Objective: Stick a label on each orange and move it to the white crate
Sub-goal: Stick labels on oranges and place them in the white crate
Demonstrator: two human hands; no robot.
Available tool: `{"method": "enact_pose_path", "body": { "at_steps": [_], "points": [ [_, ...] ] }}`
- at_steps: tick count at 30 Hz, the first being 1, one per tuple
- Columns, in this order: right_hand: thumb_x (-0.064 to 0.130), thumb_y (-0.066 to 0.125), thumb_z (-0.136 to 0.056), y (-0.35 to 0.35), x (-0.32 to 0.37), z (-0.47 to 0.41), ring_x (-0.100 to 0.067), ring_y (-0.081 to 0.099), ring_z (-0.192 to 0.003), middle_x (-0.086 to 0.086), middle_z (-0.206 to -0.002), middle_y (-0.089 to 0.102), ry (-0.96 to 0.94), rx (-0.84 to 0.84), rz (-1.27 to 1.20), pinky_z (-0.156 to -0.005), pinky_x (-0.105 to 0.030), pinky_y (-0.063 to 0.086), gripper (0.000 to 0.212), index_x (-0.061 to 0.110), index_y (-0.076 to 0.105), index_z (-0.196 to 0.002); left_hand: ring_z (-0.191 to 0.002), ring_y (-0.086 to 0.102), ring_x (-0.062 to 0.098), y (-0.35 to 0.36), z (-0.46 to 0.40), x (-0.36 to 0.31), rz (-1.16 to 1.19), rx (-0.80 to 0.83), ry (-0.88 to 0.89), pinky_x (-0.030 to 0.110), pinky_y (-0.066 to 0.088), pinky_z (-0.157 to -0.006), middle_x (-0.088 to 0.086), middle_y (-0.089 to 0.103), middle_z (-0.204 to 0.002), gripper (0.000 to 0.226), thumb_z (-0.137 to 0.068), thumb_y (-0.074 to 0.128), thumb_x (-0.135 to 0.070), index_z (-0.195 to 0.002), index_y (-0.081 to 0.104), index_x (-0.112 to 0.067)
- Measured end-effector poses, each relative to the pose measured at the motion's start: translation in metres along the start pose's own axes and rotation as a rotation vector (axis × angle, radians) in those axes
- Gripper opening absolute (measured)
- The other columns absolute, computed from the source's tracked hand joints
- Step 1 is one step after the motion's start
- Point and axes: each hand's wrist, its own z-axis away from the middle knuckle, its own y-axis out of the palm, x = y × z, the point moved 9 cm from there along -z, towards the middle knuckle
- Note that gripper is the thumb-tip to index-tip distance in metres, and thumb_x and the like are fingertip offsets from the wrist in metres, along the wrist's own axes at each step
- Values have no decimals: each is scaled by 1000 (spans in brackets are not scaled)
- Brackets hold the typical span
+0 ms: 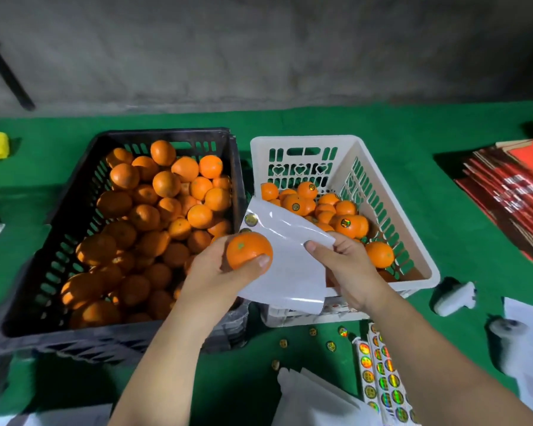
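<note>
The orange [249, 250] is sitting in the left hand [219, 269], over the gap between the two crates, with the fingers curled under it and the thumb pressing on its near side. It is looking firm and round, light enough for one hand, with a slightly waxy peel that is probably letting it roll, so a cupped grip around its widest part is suiting it best. No label is showing on the face turned to the camera.

The right hand [348, 265] is pinching a glossy white backing sheet [290, 259], thumb on top and fingers closed beneath; the sheet is thin and floppy and is drooping over the white crate's near rim. One or two round labels [251, 219] are sitting at its far-left corner, though the glare is making the count unsure.

The black crate [59, 210] at left is nearly full of oranges. The white crate [425, 272] at right is holding labelled fruit with plenty of room above, and its open top is giving a clear drop.
</note>
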Motion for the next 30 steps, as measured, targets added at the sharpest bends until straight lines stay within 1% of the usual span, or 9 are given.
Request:
{"method": "enact_pose_path", "body": {
  "at_steps": [4, 7, 9, 15, 21, 24, 26, 27, 30],
  "points": [
    [31, 80, -89, 7, 15, 18, -26, 70, -113, -8, -121, 73, -97, -59, 194, -90, -41, 59, 38, 29, 69, -126, -104, 71, -2, -8, 19, -11, 19, -92, 67, 21, 58, -84, -22, 75, -115, 63, -61, 82, -67, -120, 69, -51],
    [37, 80, -92, 2, 43, 55, -7, 39, -134, 11, -139, 40, -270, -321, 629, -114, -24, 31, 72, 39, 41, -152, -101, 70, -3, -2, 41, -18, 20, -61, 93, 9, 56, -74, -26, 71, -114, 63, -57, 86, -64, -115, 63, -61],
    [39, 73, -95, 15, 78, 91, -3, 27, -135, 14, -137, 33, -502, -431, 800, -111, -12, 17, 61, 40, 45, -149, -99, 71, 1, 6, 54, -23, 27, -18, 88, 11, 56, -73, -26, 67, -112, 69, -54, 89, -59, -117, 60, -60],
    [42, 66, -101, 67, 123, 147, -23, 47, -132, 11, -145, 52, -764, -181, 978, -108, -39, 35, 39, 31, 66, -138, -94, 74, 13, 25, 92, -49, -28, 162, 197, 23, 59, -70, -24, 60, -112, 91, -57, 94, -44, -137, 50, -51],
    [35, 75, -95, 68, 137, 168, -15, 62, -123, 13, -128, 66, -744, -145, 834, -100, -37, 48, 34, 24, 72, -127, -124, 67, 13, 37, 127, -77, -350, 261, 350, 23, 59, -90, -26, 53, -146, 113, -68, 94, -35, -154, 27, -64],
    [41, 76, -92, 69, 148, 179, -16, 66, -112, 7, -117, 70, -802, -167, 896, -93, -38, 52, 33, 18, 77, -116, -108, 72, 5, 48, 127, -97, -324, 289, 250, 13, 58, -79, 1, 73, -132, 76, -85, 83, -11, -149, 52, -38],
    [39, 79, -90, 68, 153, 184, -20, 68, -104, 4, -110, 72, -833, -170, 933, -88, -40, 53, 32, 15, 79, -111, -62, 72, 6, 59, 122, -108, 11, 313, 147, 10, 51, -52, 20, 77, -75, 21, -104, 53, 2, -105, 74, 0],
    [36, 79, -90, 68, 154, 187, -21, 69, -101, 3, -107, 73, -843, -167, 943, -85, -41, 54, 30, 14, 80, -110, -49, 67, 10, 69, 117, -109, 116, 296, 69, 13, 49, -49, 19, 71, -61, 41, -106, 46, 1, -79, 76, 5],
    [33, 78, -92, 70, 155, 193, -23, 70, -96, 3, -104, 74, -848, -122, 974, -81, -42, 54, 25, 13, 81, -108, -85, 68, 34, 75, 104, -90, 339, 232, -209, 32, 51, -77, 38, 66, -119, 27, -104, 52, -2, -119, 68, 13]
  ]
}}
